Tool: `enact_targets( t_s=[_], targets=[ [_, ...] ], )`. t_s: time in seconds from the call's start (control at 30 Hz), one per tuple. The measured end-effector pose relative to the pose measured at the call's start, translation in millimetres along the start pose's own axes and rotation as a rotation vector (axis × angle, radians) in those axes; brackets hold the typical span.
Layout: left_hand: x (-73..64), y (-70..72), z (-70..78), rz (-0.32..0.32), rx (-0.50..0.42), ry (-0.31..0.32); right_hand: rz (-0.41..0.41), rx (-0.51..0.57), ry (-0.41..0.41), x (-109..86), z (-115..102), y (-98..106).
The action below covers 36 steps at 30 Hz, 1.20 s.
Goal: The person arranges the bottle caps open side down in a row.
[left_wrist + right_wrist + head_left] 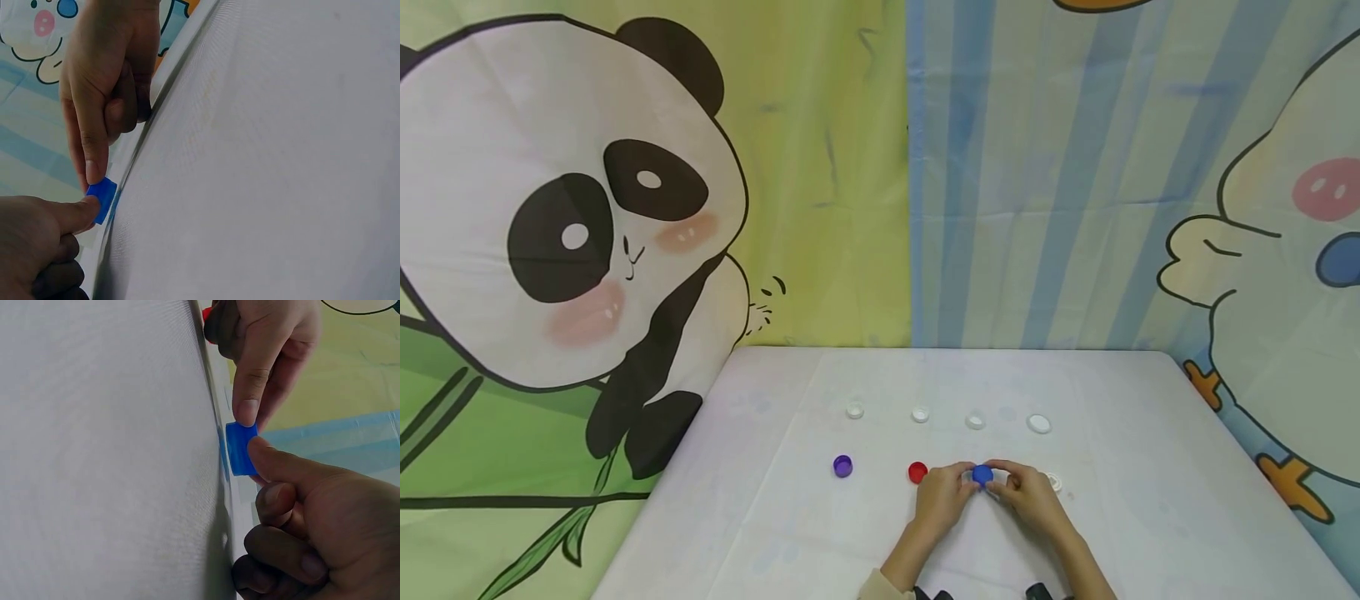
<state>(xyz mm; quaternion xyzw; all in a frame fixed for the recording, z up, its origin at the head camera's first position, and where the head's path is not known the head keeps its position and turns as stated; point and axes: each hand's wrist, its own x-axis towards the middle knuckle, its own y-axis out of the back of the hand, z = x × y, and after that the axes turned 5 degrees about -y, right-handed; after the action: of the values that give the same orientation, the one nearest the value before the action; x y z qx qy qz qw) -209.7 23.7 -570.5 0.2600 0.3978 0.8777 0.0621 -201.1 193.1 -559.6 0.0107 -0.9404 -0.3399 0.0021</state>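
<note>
A small blue cap is between both hands, close over the white table, its flat round face turned up. My left hand pinches its left side between thumb and finger, and my right hand pinches the right side the same way. In the left wrist view the blue cap shows its straight side wall. Both thumbs press against the blue cap in the right wrist view. Just left of my left hand lies a red cap. Partly hidden behind my right hand is a white cap.
A purple cap lies open side up farther left on the white table. Several small white caps, among them one at the right end, form a row toward the back. Printed curtains hang behind the table.
</note>
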Motion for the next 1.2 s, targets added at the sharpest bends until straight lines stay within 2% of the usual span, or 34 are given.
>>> enact_targets(
  t_s=[0.37,0.63,0.8,0.93,1.07,1.2],
  targets=[
    [-0.6,-1.6,0.8,-0.011,0.106,0.003,0.007,-0.051,0.004,-1.0,-2.0,-3.3],
    [-1.2,3.1,-0.1,-0.039,0.138,0.037,-0.003,-0.012,0.022,-0.5,-3.7,-6.2],
    [-0.4,18.8,1.6,0.008,0.085,0.034,0.044,-0.006,-0.003,-2.9,-11.3,-3.4],
    [-0.6,40.0,-1.2,0.08,-0.001,0.079,0.085,-0.021,0.043,-6.4,-20.9,-2.1],
    [-1.0,60.4,-8.8,0.135,-0.059,0.117,0.097,0.007,0.093,-10.0,-32.0,-5.0],
    [-1.9,73.9,-19.0,0.11,-0.099,0.147,0.071,0.052,0.107,-12.9,-42.5,-14.2]
  ],
)
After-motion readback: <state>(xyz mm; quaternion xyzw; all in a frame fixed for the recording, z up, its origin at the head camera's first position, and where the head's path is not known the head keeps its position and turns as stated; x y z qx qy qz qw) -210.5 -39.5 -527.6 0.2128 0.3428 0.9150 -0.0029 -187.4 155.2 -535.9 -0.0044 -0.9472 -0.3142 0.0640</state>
